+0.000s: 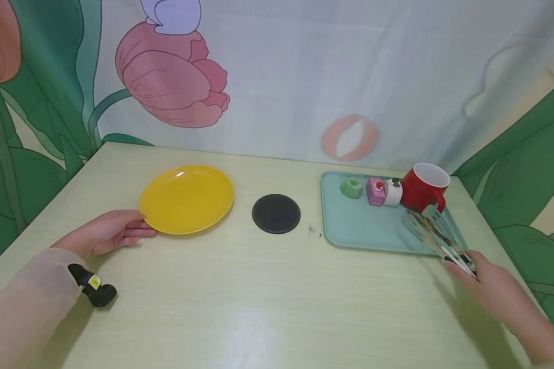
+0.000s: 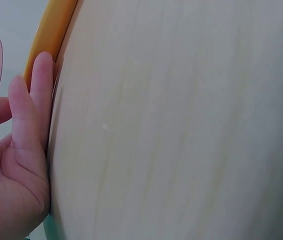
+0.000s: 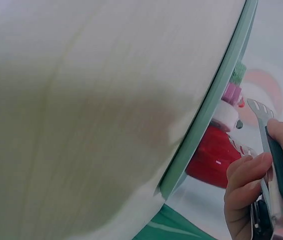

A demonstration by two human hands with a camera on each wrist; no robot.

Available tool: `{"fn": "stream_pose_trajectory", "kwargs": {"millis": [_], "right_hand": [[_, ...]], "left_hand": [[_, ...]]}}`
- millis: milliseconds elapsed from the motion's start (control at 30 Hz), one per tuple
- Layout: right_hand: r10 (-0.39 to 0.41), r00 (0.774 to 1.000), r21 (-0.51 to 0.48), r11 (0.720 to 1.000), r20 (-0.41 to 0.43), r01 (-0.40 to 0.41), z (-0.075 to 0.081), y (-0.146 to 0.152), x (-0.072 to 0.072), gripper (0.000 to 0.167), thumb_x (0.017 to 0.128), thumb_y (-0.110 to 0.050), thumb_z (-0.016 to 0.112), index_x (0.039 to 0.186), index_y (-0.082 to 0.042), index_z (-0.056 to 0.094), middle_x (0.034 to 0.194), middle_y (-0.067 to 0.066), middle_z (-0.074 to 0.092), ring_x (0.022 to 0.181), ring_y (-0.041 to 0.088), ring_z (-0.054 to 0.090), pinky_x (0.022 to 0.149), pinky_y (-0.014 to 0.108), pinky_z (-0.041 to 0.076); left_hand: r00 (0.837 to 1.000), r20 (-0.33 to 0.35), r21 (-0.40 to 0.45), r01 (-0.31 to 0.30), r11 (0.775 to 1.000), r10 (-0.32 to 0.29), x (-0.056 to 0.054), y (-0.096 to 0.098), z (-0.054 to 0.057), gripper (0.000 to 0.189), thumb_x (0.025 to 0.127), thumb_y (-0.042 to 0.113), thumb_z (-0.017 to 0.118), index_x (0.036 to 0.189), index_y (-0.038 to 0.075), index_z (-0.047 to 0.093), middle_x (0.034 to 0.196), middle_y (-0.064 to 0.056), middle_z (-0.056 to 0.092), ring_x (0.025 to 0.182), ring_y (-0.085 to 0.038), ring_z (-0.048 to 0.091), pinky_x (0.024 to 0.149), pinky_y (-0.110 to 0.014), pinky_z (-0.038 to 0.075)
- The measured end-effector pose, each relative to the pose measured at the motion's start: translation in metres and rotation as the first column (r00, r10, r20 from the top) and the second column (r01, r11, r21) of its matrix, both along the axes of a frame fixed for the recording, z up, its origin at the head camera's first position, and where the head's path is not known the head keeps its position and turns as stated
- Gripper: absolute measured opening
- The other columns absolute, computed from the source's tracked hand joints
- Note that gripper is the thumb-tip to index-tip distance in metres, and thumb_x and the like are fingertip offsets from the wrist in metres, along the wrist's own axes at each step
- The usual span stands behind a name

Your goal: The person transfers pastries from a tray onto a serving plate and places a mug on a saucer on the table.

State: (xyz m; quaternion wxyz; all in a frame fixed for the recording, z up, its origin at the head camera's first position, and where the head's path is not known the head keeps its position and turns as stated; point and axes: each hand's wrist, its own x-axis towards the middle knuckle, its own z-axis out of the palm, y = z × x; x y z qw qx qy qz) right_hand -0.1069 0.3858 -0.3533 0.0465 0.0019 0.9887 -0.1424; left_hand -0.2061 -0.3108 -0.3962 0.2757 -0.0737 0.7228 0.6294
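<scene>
A: What is the left hand (image 1: 115,233) touching?

B: A round, glossy yellow plate (image 1: 189,200) with a smooth raised rim, lying at the left of the pale, faintly grained table (image 1: 212,307). The head view shows the fingertips meeting the rim. The left wrist view adds two fingers reaching out nearly straight against the plate's edge; whether the thumb pinches it, I cannot tell.

A: And the right hand (image 1: 494,287)?

B: It grips shiny metal tongs (image 1: 438,238) with slotted ends, aimed over a pale teal tray (image 1: 364,230) with rounded corners. The right wrist view brings out a dark green handle with the thumb along it, mostly covered in the head view.

A: What is on the tray?

B: A green ring-shaped piece (image 1: 352,188), a pink toy cake (image 1: 376,192), a white toy cake (image 1: 393,192) and a glossy red mug (image 1: 417,195). The tongs partly cover the mug; only the head view reveals its white inside. A flat black disc (image 1: 276,213) lies between plate and tray.
</scene>
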Motion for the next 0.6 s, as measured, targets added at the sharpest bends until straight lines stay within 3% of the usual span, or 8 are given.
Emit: {"fn": "stream_pose_trajectory", "kwargs": {"millis": [333, 600], "right_hand": [[0.022, 1.0, -0.06, 0.998, -0.013, -0.023, -0.003, -0.014, -0.005, 0.06, 0.097, -0.044, 0.043, 0.121, 0.01, 0.037, 0.072, 0.007, 0.049, 0.063, 0.022, 0.046, 0.05, 0.031, 0.036], [0.018, 0.999, -0.088, 0.996, 0.041, -0.014, -0.001, -0.03, -0.012, 0.067, 0.096, -0.049, 0.04, 0.123, 0.011, 0.034, 0.068, 0.005, 0.043, 0.057, 0.019, 0.041, 0.046, 0.03, 0.033]], "left_hand": [[1.0, 0.011, 0.0, 0.007, 1.0, -0.007, -0.001, 0.002, -0.001, 0.056, 0.102, 0.028, 0.036, 0.146, -0.001, 0.017, 0.102, 0.0, 0.069, 0.097, -0.014, 0.065, 0.083, -0.025, 0.051], [1.0, 0.002, 0.006, 0.02, 1.0, -0.02, -0.001, -0.001, -0.001, 0.057, 0.102, 0.029, 0.037, 0.146, -0.001, 0.016, 0.103, -0.001, 0.068, 0.099, -0.014, 0.065, 0.085, -0.026, 0.051]]}}
